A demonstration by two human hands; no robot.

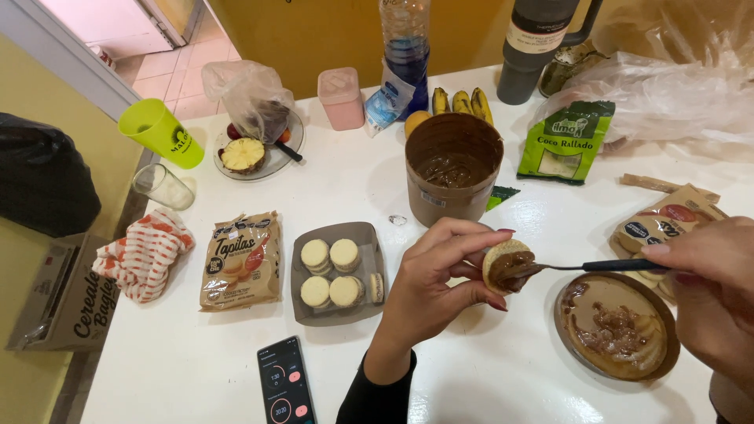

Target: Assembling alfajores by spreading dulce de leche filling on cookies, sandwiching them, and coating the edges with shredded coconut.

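The left hand (440,275) is raised palm-up, its fingers curled and pinched shut at the tips, black sleeve at the wrist. The right hand (711,290) comes in from the right edge, fingers closed in a grip.

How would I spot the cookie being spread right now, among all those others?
Start at the tall brown tub mid-table. Just below it, the left hand pinches one round cookie in the air. Unlike the plain stacked cookies in the grey tray, it carries brown spread from a dark-handled utensil.
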